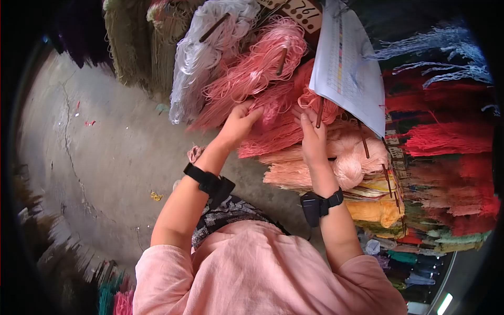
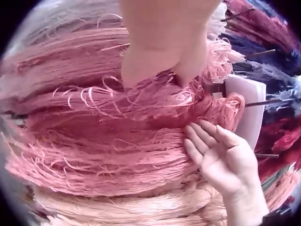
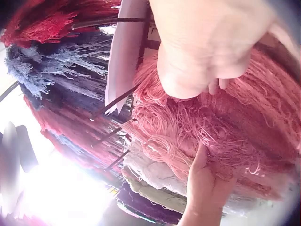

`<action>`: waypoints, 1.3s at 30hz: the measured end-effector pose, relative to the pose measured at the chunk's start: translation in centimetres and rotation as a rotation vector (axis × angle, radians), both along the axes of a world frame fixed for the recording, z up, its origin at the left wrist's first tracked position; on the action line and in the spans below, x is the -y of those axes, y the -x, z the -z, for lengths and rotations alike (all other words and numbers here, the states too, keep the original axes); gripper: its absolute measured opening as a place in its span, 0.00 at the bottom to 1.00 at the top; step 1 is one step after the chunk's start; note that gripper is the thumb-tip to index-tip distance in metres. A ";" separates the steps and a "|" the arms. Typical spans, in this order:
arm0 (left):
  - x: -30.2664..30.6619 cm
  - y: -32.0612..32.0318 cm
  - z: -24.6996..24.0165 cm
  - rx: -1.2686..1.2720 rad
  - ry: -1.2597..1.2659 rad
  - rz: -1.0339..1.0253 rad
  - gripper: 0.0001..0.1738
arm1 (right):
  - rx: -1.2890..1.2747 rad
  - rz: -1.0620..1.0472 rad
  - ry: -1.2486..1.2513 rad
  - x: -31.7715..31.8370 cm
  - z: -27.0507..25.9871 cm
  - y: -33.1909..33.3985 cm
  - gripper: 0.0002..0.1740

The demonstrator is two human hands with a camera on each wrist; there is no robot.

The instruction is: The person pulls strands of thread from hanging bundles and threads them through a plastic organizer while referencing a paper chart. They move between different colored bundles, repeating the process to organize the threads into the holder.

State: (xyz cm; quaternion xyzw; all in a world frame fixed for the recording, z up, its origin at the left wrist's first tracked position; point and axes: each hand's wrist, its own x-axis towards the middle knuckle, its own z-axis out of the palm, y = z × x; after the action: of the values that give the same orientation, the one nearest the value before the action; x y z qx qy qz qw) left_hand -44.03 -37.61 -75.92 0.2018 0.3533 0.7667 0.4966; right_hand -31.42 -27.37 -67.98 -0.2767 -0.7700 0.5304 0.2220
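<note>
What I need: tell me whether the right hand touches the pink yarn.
Touching. The left wrist view shows the right hand with its fingertips laid on the pink yarn.

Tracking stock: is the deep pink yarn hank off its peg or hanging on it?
On it: the deep pink yarn hank loops over its wooden peg; the right hand lies flat on it, the left hand grips strands.

Rose-pink yarn hanks (image 1: 278, 131); white hank (image 1: 199, 58); peach hank (image 1: 283, 176); red hanks (image 1: 446, 139); pale pink shirt (image 1: 252, 273); black wrist straps (image 1: 207, 178)
</note>
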 end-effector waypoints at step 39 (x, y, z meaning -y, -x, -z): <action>1.9 -7.7 -5.5 -0.949 0.058 -0.192 0.10 | 0.100 0.128 0.577 -4.9 0.3 -2.0 0.18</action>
State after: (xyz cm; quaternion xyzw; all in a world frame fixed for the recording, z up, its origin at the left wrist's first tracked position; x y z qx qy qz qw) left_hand -36.36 -39.51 -70.42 0.4819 0.5792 0.6221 0.2130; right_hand -29.39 -22.48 -68.28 -0.4023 -0.5783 0.6979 0.1290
